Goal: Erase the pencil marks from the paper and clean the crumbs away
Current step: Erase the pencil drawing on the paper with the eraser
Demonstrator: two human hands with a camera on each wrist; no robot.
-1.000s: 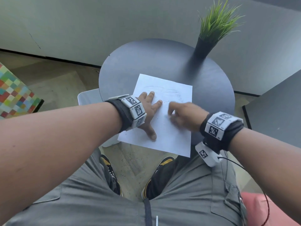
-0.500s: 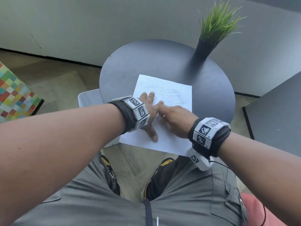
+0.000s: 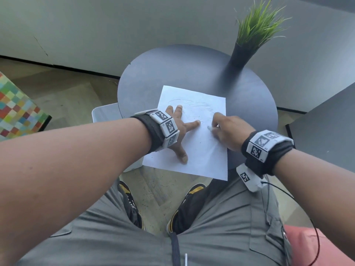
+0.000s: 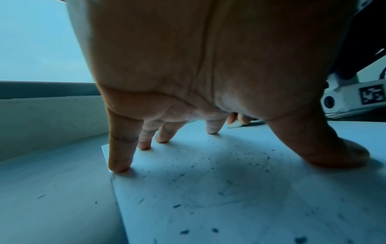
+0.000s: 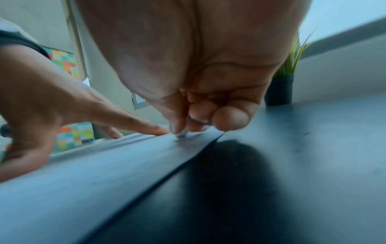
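A white sheet of paper (image 3: 199, 156) with faint pencil scribbles (image 3: 194, 106) lies on a round dark table (image 3: 172, 73), its near edge hanging over the rim. My left hand (image 3: 180, 129) presses flat on the sheet's left half with fingers spread. My right hand (image 3: 228, 131) pinches a small white eraser (image 3: 209, 128) and holds its tip on the paper near the right edge. The eraser (image 5: 182, 134) shows between thumb and fingers in the right wrist view. Dark eraser crumbs (image 4: 240, 158) are scattered over the paper (image 4: 229, 198) under my left hand (image 4: 208, 82).
A dark vase of green grass (image 3: 247, 43) stands at the table's far right. A white box (image 3: 104, 112) sits on the floor left of the table, a colourful checked cushion (image 3: 15, 108) farther left. A dark surface (image 3: 326, 127) lies to the right.
My right hand slid left toward the left hand, then back right along the paper with the eraser. The left hand kept pressing on the sheet.
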